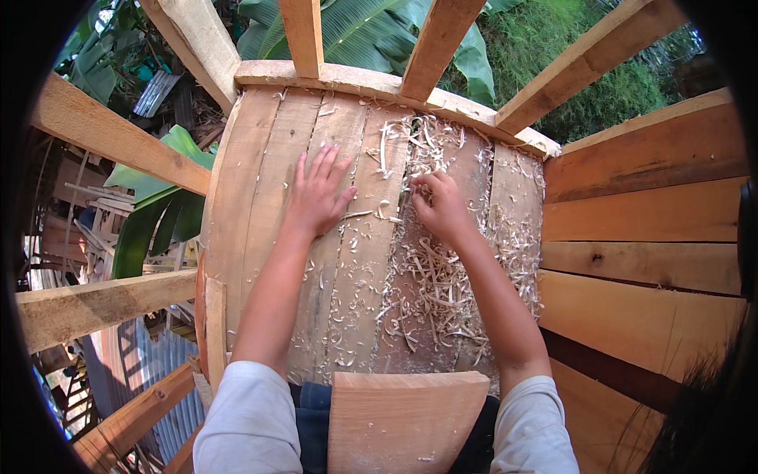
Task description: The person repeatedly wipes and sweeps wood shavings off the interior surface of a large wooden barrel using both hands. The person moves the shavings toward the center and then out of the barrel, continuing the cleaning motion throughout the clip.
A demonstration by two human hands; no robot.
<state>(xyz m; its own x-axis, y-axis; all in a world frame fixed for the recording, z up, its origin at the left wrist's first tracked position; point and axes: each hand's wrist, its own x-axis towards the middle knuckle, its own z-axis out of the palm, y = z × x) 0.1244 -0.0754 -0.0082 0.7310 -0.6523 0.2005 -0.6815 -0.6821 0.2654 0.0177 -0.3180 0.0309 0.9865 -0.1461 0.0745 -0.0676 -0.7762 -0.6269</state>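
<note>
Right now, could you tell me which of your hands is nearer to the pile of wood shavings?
Right. The right hand rests on the wood shavings; the left hand lies flat beside them.

I am seeing my left hand [317,193] lying flat on the plank floor [260,205], with bare boards lying open on the floor's left half, so a hand is passing freely there. On the floor's right half a thick drift of wood shavings [430,292] is covering the boards, and my right hand [439,207] is resting at its upper edge. A curved rim board [379,83] is closing off the floor's far end, and four slanting beams [304,31] are rising from it, leaving gaps between them. To the floor's right a plank wall [643,213] is blocking the side. At its near end a loose board [403,419] is standing between my arms.
</note>
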